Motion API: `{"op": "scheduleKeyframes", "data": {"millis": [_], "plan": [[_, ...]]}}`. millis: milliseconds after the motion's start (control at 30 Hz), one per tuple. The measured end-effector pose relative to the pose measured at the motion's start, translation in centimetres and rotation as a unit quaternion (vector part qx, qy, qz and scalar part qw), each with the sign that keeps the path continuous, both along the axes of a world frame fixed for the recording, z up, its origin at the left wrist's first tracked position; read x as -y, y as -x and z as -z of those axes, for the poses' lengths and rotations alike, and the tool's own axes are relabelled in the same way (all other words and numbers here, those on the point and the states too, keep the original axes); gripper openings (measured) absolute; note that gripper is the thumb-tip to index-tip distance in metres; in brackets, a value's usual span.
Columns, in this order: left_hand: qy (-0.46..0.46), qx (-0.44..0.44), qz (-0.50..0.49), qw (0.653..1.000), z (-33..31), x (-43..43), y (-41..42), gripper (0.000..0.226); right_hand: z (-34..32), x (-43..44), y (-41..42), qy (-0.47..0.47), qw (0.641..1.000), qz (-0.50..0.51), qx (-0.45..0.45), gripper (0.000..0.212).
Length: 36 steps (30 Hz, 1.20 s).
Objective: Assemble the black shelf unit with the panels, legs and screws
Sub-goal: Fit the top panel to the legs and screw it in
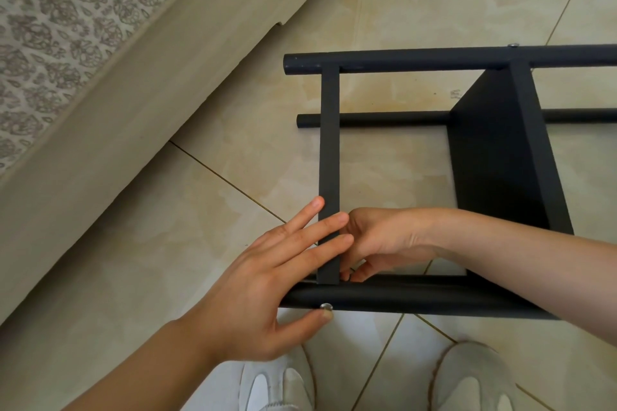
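The black shelf unit (494,150) lies on its side on the tiled floor, with round legs running left to right. A narrow black panel (329,150) stands edge-up between the far leg (417,60) and the near leg (400,297). My left hand (267,277) lies with straight fingers across the panel's near end, thumb tip just below a silver screw (326,306) in the near leg. My right hand (377,243) reaches in behind the panel, fingers curled at its joint with the near leg; what they hold is hidden.
A beige sofa base (117,110) with patterned fabric runs diagonally along the left. A second silver screw (513,45) sits in the far leg. My two light shoes (467,377) stand at the bottom edge. Tiled floor spreads all around.
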<state>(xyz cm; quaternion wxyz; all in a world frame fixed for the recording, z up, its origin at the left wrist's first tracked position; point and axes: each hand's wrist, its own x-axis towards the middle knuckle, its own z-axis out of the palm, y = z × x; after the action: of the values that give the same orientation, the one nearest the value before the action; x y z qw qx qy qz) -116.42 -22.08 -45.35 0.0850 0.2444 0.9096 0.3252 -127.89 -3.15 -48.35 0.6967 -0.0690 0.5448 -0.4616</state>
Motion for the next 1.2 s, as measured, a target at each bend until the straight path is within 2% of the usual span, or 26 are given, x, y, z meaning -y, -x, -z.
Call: {"op": "scheduleKeyframes", "data": {"millis": [167,333,500,633,767,933,1100,1200], "plan": [[0.006,-0.003,0.001,1.000,0.03,0.00,-0.02,0.068,0.08,0.06,0.19,-0.004,1.000,-0.014,0.005,0.016],[0.005,-0.003,0.001,1.000,0.07,0.03,-0.10,0.068,-0.37,0.03,0.51,-0.013,0.999,-0.035,0.007,0.024],[0.007,-0.004,0.001,1.000,0.20,0.06,-0.08,0.069,-0.33,0.13,0.31,-0.003,0.999,-0.030,0.020,0.045],[0.002,-0.005,0.000,1.000,0.17,-0.02,-0.01,0.068,-0.26,0.03,0.44,-0.027,0.999,-0.044,-0.007,0.035],[-0.006,-0.002,0.000,1.000,0.12,-0.04,0.02,0.067,-0.70,0.00,0.64,-0.014,1.000,-0.025,0.012,0.021],[0.001,-0.004,0.000,1.000,0.17,0.02,-0.03,0.068,-0.34,0.26,0.00,-0.011,1.000,-0.014,0.010,0.045],[0.003,-0.005,0.002,1.000,0.26,0.03,-0.03,0.068,-0.67,0.42,-0.11,-0.012,0.999,-0.014,0.037,0.048],[0.005,-0.006,0.002,1.000,0.28,0.10,-0.08,0.068,-0.86,0.51,-0.18,-0.014,0.999,-0.022,0.031,0.058]]}}
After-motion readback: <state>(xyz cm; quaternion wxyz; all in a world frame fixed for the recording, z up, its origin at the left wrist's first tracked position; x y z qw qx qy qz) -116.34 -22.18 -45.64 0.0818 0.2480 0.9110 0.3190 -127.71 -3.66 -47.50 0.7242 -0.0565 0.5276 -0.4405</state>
